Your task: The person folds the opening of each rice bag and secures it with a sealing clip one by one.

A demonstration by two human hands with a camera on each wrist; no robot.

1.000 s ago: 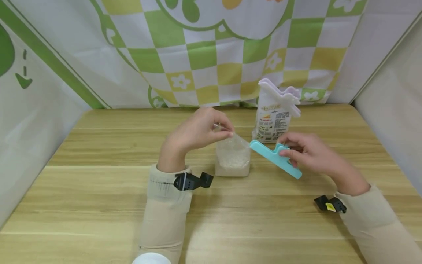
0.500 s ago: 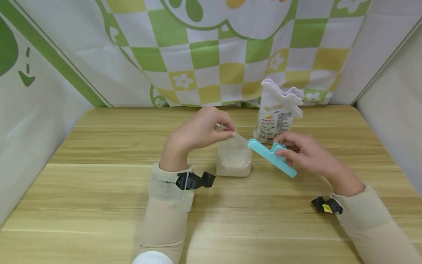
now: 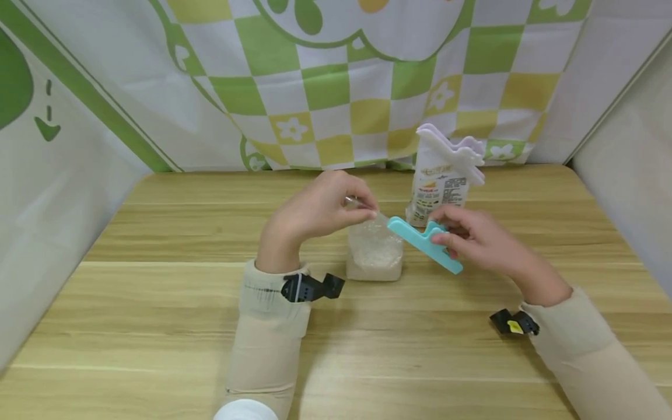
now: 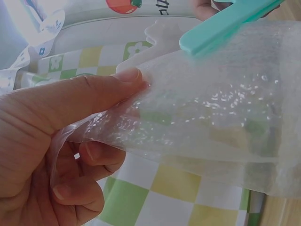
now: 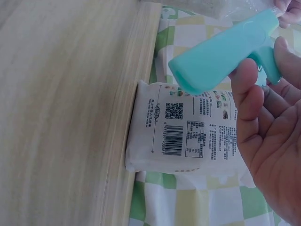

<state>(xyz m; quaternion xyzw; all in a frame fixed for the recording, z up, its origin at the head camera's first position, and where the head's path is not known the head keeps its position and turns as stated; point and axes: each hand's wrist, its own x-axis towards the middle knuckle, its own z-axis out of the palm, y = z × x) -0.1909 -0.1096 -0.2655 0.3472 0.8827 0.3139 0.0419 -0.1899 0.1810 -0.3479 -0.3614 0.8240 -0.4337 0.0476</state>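
Observation:
A clear plastic bag (image 3: 374, 256) with pale grains in its bottom stands on the table. My left hand (image 3: 328, 204) pinches the bag's gathered top between thumb and fingers; in the left wrist view the film (image 4: 202, 113) stretches away from the thumb. With thumb and fingers my right hand (image 3: 480, 239) grips a turquoise bag clip (image 3: 420, 240) by its handles, held slantwise just right of the bag. The clip's far end reaches the bag's upper edge in the head view; whether it touches I cannot tell. In the right wrist view the clip (image 5: 223, 54) lies across the fingers.
Behind the right hand stands a white printed packet (image 3: 433, 192), its top closed by a pale lilac clip (image 3: 454, 154). A checkered cloth (image 3: 325, 87) hangs along the table's back edge. A white round thing (image 3: 245, 410) shows at the bottom edge.
My right hand has moved left with the turquoise clip, bringing it closer to the bag's upper part. The left hand keeps its pinch on the bag, nearly still.

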